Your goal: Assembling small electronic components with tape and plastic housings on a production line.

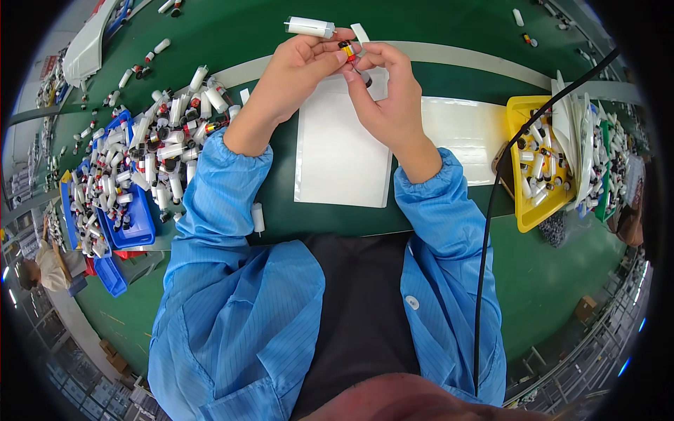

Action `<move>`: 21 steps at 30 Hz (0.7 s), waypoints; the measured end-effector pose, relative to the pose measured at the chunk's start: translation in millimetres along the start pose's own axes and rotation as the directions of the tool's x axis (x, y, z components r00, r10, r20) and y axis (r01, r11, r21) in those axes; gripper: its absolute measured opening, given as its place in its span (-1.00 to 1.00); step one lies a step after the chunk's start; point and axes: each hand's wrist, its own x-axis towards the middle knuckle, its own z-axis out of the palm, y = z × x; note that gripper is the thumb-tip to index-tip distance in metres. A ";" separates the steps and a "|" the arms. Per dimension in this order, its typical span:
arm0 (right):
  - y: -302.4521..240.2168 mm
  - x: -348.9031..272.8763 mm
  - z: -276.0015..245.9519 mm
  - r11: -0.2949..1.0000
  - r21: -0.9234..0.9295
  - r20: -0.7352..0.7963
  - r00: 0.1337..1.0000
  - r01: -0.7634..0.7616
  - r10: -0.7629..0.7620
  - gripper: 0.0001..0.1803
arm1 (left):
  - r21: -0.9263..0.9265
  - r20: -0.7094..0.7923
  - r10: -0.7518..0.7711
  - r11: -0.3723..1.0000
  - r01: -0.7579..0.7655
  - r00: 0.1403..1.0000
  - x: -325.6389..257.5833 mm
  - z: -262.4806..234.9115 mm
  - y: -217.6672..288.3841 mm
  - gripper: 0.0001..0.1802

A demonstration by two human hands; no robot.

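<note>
Green work table (295,224), white sheet (342,158) at centre. Near the far edge, a small white cylinder cell (309,27) w/ red-black lead end is pinched closed by left hand (295,70) & right hand (390,98) – judged light, stiff, slippery; best held by the body – thin leads look fragile.

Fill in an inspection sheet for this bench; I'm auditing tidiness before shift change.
Surface: green table with a white sheet on it.
Job's things: white cylinder in left hand; small red-and-yellow part pinched between both hands; right hand.
Clutter: heap of white cylinders overflowing blue bins; yellow tray with more.
Grippers: nothing seen.
Cables: black cable.
Surroundings: another person at lower left.
</note>
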 end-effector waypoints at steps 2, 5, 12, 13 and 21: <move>4.4 -0.1 0.4 0.995 0.098 -0.035 0.999 -0.034 0.037 -0.63 | -0.012 -0.004 -0.010 1.000 0.010 1.000 0.9 4.4 2.8 -0.61; 10.5 4.0 -4.2 0.925 0.335 -0.057 0.976 -0.180 0.211 -0.72 | 0.013 -0.004 -0.019 1.000 0.019 1.000 -0.1 2.2 4.2 -0.60; 8.4 20.0 -35.4 0.423 0.685 0.413 0.794 -0.593 0.446 -0.87 | 0.082 0.121 0.008 0.996 -0.018 0.993 -2.2 6.1 9.7 -0.61; 7.9 19.1 -38.3 0.365 0.682 0.467 0.761 -0.634 0.450 -0.87 | 0.073 0.159 0.026 0.997 -0.038 0.987 -0.3 7.2 7.0 -0.61; 6.5 20.5 -36.4 0.492 0.611 0.430 0.782 -0.620 0.452 -0.87 | 0.101 0.177 0.096 0.988 -0.115 0.979 -3.1 8.4 6.2 -0.64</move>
